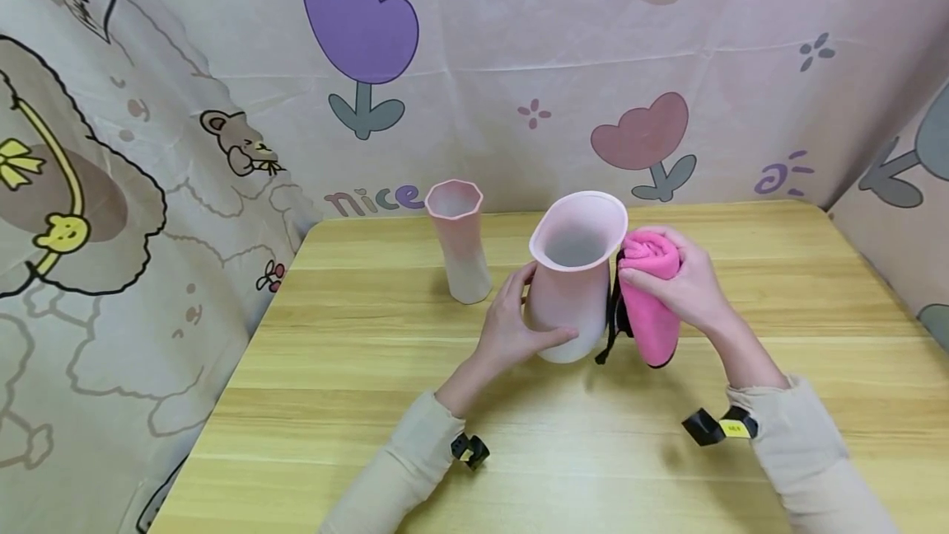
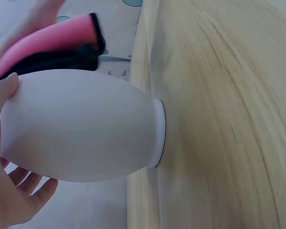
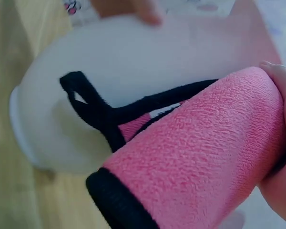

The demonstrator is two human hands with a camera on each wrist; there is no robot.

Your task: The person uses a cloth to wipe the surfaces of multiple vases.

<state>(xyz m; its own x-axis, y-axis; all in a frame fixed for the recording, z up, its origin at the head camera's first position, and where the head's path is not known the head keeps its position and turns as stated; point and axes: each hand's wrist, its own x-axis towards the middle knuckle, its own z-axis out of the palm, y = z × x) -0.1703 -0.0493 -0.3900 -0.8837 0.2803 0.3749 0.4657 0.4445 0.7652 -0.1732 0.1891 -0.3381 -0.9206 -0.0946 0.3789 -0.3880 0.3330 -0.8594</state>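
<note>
A wide vase point(image 1: 569, 303), pink at its flared rim and white below, stands upright on the table. My left hand point(image 1: 511, 324) grips its left side, thumb across the front and fingers round the back. In the left wrist view the vase's base point(image 2: 158, 133) meets the wood. My right hand point(image 1: 693, 283) holds a rolled pink cloth point(image 1: 654, 311) with black edging just right of the vase. The right wrist view shows the cloth's fuzzy surface point(image 3: 195, 148) and a black hanging loop point(image 3: 83, 102) dangling in front of the vase wall.
A slimmer pink-and-white vase point(image 1: 463, 250) with an angular rim stands to the left, farther back on the wooden table point(image 1: 356, 402). Behind the table hangs a printed curtain point(image 1: 489, 39) with flowers and cartoon bears.
</note>
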